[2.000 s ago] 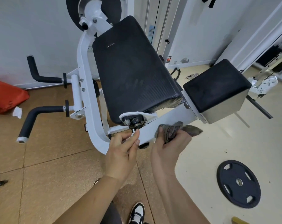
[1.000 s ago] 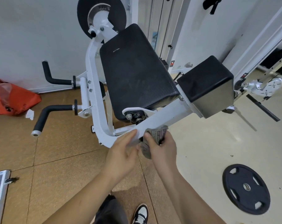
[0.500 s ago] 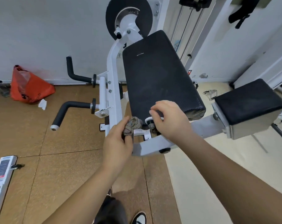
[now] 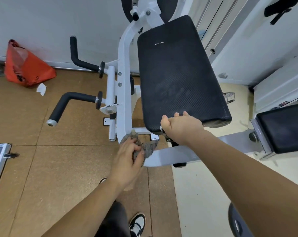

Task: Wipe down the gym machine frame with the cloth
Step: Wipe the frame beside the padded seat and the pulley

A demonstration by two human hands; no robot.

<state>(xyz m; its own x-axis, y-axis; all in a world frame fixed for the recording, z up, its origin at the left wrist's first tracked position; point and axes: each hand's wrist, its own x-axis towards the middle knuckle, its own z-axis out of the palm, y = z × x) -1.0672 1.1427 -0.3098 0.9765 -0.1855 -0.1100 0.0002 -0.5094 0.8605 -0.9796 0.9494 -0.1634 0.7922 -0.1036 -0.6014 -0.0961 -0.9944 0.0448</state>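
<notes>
Left hand (image 4: 127,156): I see it clamped on the grey cloth (image 4: 147,148), pressing it to the white frame (image 4: 126,82).
Right hand (image 4: 180,127): fingers curled over the near edge of the black pad (image 4: 177,74).
Cloth place: the frame's lower bend, 7 o'clock from the pad.
Orange bag (image 4: 25,67): 10 o'clock, by the wall.

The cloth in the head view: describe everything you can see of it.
The cloth is grey, knitted-looking and crumpled into a wad. The left hand grips it, fingers curled over it, pressing it against the white machine frame where the upright bends into the lower beam. Part shows above the knuckles.
</notes>
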